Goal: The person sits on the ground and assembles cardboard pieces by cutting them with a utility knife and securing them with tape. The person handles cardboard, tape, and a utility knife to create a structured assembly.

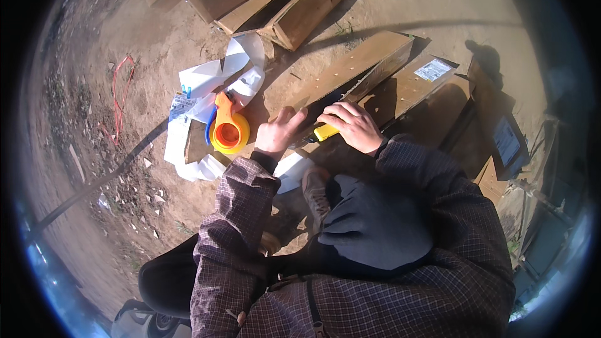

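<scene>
My right hand (354, 126) is closed on a yellow-handled box cutter (325, 132), whose dark end points toward my left hand. The long brown cardboard box (344, 66) lies in front of me, with a dark gap running along its length. My left hand (280, 131) has curled fingers and grips the near end of this box; some of its fingertips are hidden. Just left of it lies a yellow and orange tape dispenser (230, 130) with a blue edge. White label strips (203, 80) curl around the dispenser on the ground.
Several long cardboard boxes (313, 3) lie at the far side. Another cardboard piece with a white label (434, 69) is to the right, beside an upright flap (491, 109). Red cord (119, 97) lies on the dirt at left. My shoe (316, 191) is close below my hands.
</scene>
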Motion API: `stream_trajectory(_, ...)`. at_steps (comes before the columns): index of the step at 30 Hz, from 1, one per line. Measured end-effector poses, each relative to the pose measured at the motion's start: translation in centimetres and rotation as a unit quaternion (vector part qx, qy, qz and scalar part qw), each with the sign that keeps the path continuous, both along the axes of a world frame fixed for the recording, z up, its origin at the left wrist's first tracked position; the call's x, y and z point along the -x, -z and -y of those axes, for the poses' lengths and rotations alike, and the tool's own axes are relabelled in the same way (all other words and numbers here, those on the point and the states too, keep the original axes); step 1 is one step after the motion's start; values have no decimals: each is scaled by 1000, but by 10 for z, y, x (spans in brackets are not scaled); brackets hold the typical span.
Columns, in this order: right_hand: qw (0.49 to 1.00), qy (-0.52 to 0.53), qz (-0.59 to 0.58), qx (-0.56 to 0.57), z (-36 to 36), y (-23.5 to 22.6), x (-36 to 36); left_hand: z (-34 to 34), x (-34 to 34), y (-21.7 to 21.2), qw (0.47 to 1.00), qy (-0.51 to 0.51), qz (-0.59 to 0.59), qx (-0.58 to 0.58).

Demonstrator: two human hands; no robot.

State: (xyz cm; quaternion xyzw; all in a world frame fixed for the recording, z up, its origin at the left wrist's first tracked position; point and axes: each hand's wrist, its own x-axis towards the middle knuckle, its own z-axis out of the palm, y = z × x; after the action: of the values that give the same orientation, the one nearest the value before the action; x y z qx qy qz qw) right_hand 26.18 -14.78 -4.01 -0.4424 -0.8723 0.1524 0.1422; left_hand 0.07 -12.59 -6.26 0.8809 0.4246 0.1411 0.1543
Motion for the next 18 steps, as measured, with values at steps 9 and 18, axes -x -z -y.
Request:
stream_trajectory(9,998,-18,27,59,103,69,-10,25,21,-13,999,-9,30,19)
stream_trajectory(18,982,5,-188,-10,33,-15,45,-1,77,-37,946,-231,229,7)
